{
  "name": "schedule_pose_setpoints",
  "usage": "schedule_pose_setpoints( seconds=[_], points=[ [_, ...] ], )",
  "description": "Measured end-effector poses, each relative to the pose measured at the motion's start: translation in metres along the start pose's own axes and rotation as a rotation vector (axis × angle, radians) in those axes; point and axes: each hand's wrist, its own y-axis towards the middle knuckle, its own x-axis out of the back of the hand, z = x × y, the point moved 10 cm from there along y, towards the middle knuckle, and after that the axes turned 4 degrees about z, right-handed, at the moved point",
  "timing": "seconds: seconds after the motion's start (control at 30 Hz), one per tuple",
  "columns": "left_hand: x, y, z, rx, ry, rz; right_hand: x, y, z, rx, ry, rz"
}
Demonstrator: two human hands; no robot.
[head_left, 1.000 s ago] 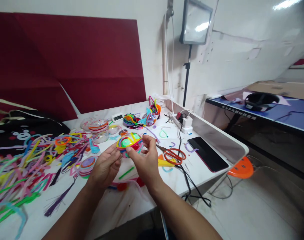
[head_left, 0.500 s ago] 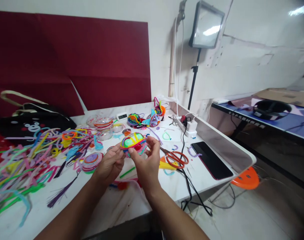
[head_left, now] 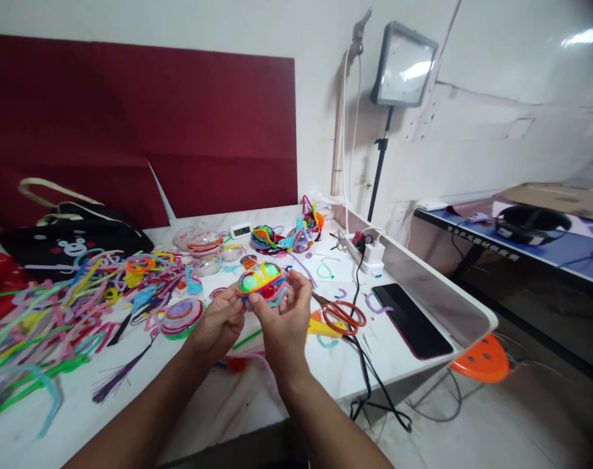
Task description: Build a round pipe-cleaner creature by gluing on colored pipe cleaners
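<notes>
Above the table's front part, both hands grip a rounded pipe-cleaner ornament (head_left: 263, 281) with bands of yellow, red, blue, pink and green. My left hand (head_left: 222, 319) pinches its left edge between thumb and fingers. My right hand (head_left: 287, 319) holds the right side, with the thumb across the near face and the fingers behind, partly hidden. Left of the hands lies a round purple, pink and green coiled piece (head_left: 180, 316) with a dark purple tassel (head_left: 123, 374). Orange-handled scissors (head_left: 344, 316) rest close by on the right.
Loose pipe cleaners (head_left: 56, 319) cover the table's left side, in front of a black bag (head_left: 76, 238). Finished-looking colourful balls (head_left: 267, 239) and a small white digital clock (head_left: 241, 230) stand at the back. A phone (head_left: 413, 322), a power strip (head_left: 372, 251) and black cables (head_left: 369, 378) occupy the right.
The camera view has tilted slightly upward, so the background sits lower. The ornament has turned slightly in the hands; both keep their hold.
</notes>
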Motion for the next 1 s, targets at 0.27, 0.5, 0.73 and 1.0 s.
schedule_pose_setpoints(
  seconds=[0.27, 0.5, 0.73, 1.0],
  points=[
    [0.008, 0.004, -0.001, -0.035, 0.053, 0.011, -0.001, 0.0, -0.001, -0.026, 0.07, -0.034],
    [0.013, 0.005, 0.001, -0.035, 0.061, -0.013, -0.001, 0.003, -0.006, -0.09, 0.124, -0.046],
    [0.013, 0.002, 0.001, -0.064, 0.063, -0.046, 0.003, 0.007, -0.021, -0.208, 0.208, -0.034],
    [0.0, 0.001, 0.0, -0.09, 0.042, 0.048, 0.009, 0.009, -0.043, -0.287, 0.274, -0.019]
  ],
)
